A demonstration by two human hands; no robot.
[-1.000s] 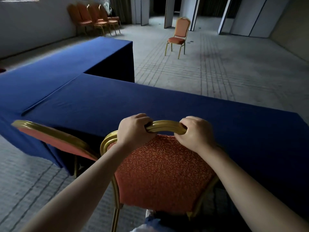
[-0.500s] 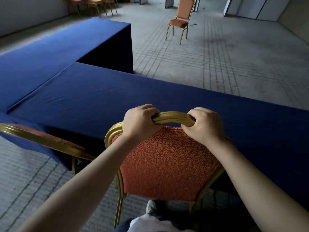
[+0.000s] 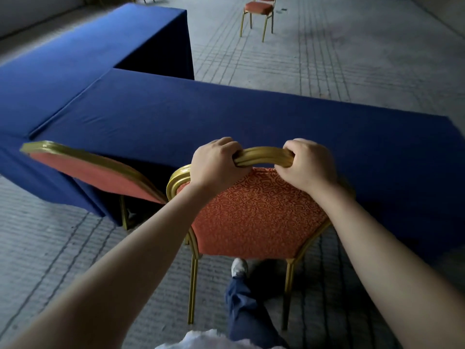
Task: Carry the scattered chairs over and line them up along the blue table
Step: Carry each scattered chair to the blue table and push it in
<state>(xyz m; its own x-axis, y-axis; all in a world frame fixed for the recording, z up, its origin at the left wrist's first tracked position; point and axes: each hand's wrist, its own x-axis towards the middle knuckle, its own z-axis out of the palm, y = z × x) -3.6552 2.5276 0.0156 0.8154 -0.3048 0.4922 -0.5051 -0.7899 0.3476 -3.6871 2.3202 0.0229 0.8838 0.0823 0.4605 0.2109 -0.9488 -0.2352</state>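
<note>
**Both hands grip the top rail of an orange chair at the blue desk's near edge.**

Head view: the left hand and right hand sit side by side, fingers curled tight round the top rail of the orange patterned-fabric chair with a gold metal frame. Its back stands at the near long edge of the blue cloth-covered desk. A second orange and gold chair stands just beside it on the left, by the desk's near-left corner. Beyond the far edge a wide stretch of grey tiled floor reaches a third orange chair, well apart. A white shoe shows between the held chair's rear legs.
</note>
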